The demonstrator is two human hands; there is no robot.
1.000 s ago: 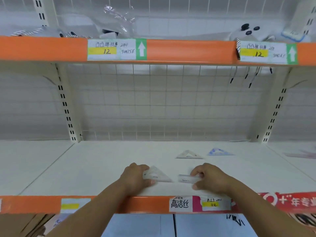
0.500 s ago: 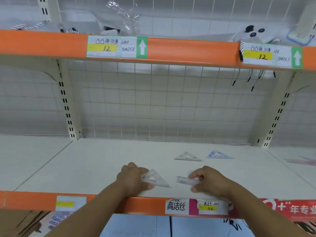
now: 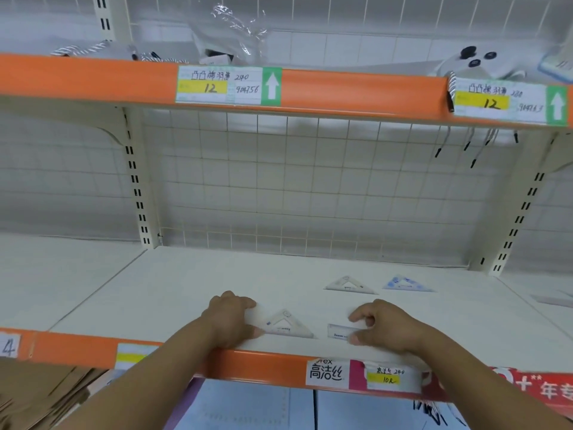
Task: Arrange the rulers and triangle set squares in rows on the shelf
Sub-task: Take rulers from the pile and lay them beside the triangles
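Two pieces sit at the front of the white shelf (image 3: 173, 293), each in a hand: a clear triangle set square (image 3: 286, 325) and, just to its right, a short clear ruler (image 3: 339, 331), the two apart with a narrow strip of shelf between them. The set square now looks to lie flat on the board, whereas a second ago it was tipped up a little in the fingers; the ruler has likewise come down to the surface. The left hand (image 3: 231, 319) holds the set square by its left corner, thumb at the near edge and curled fingers above it. The right hand (image 3: 384, 327) pinches the ruler's right end between thumb and forefinger, the other fingers curled. Both hands keep much the same places as half a second ago, wrists over the orange front rail (image 3: 248, 363). Farther back on the same shelf lie another clear set square (image 3: 348, 285) and, beside it to the right, a blue set square (image 3: 404, 283), neither moved. Behind stands a wire grid back panel (image 3: 310, 187), and a price label (image 3: 228, 85) is fixed to the upper shelf's orange rail.
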